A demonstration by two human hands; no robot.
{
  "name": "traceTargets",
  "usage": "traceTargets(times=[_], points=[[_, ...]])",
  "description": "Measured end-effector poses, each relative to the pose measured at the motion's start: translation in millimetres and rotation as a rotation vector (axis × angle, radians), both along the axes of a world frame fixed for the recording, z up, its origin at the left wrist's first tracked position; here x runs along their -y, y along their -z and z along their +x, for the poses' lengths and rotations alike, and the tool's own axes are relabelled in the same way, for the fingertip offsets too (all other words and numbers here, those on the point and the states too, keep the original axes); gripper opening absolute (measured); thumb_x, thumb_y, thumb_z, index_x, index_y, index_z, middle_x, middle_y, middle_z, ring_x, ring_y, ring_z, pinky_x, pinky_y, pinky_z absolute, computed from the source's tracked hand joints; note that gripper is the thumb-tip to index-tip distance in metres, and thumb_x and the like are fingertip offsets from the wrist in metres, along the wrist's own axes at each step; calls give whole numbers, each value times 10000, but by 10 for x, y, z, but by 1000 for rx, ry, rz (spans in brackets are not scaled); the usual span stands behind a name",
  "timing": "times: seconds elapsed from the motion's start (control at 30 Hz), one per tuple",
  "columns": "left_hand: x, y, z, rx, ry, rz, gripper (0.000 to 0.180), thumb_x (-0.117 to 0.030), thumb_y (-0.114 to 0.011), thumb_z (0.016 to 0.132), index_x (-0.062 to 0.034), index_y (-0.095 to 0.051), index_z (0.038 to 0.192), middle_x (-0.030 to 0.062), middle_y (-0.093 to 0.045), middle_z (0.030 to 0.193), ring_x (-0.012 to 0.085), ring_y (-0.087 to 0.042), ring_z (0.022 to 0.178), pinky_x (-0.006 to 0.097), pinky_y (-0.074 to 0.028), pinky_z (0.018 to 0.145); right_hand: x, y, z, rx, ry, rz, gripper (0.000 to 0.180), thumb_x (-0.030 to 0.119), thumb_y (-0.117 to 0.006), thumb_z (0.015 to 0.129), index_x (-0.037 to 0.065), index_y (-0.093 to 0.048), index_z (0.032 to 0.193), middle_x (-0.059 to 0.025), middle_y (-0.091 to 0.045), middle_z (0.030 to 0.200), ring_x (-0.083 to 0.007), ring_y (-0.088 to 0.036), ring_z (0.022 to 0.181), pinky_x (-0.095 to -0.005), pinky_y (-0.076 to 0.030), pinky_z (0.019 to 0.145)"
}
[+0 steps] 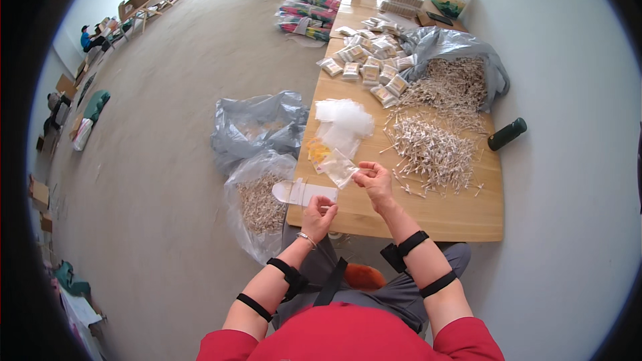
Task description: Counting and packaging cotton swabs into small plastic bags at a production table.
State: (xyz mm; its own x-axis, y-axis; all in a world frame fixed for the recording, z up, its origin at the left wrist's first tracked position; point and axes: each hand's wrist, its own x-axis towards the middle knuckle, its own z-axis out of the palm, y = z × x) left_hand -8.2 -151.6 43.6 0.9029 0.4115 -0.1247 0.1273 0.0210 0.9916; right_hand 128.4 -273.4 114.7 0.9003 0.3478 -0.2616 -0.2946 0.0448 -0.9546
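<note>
My right hand (374, 182) pinches the edge of a small clear plastic bag (340, 168) above the table's near left part. My left hand (319, 217) is loosely curled beside a white, tray-like piece (309, 194) at the table edge, with nothing seen between its fingers. Just beyond the held bag lie yellow printed slips (319, 152) and a spread of clear empty bags (344, 120). To the right, loose cotton swabs (431, 150) form a wide heap.
A grey plastic sack (495, 70) spills more swabs at the wall side. Filled small packets (371, 70) lie farther back on the wooden table (428, 217). A dark green bottle (507, 134) stands by the wall. Open sacks (261, 127) sit on the floor at left.
</note>
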Motion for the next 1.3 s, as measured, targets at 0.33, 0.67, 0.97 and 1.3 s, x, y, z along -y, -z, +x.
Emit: traceTargets(times=[0.33,0.67,0.97,1.3], points=[[-256,-382,-264,10,-311,-243,180,-101,-644,867,-5,-555,989,86,-624,873,124,-646,736,228,-537,608,-664,180,-755,122,-133,-16,327,54,-712,751,-1,-541,1025,-71,-660,784,-108,-609,699,-248,-483,617],[-523,-453,-366,47,-369,-114,117,-71,-622,875,10,-578,947,61,-624,876,125,-650,772,236,-562,666,-927,146,-888,338,-178,-102,276,16,-675,782,7,-520,1011,-54,-645,724,-87,-598,649,-232,-470,584],[-586,-481,-328,82,-393,-341,83,-33,-592,855,0,-572,929,75,-621,913,161,-650,813,267,-571,695,-954,175,-895,517,-167,-143,273,19,-651,778,28,-528,1022,-92,-631,661,-193,-633,597,-315,-486,558],[-540,-501,-215,141,-603,-424,92,-51,-620,853,-39,-586,937,73,-596,993,151,-635,767,260,-547,684,-966,155,-994,814,-243,-228,356,-23,-577,799,-3,-438,1126,-128,-525,709,-279,-560,648,-394,-460,620]])
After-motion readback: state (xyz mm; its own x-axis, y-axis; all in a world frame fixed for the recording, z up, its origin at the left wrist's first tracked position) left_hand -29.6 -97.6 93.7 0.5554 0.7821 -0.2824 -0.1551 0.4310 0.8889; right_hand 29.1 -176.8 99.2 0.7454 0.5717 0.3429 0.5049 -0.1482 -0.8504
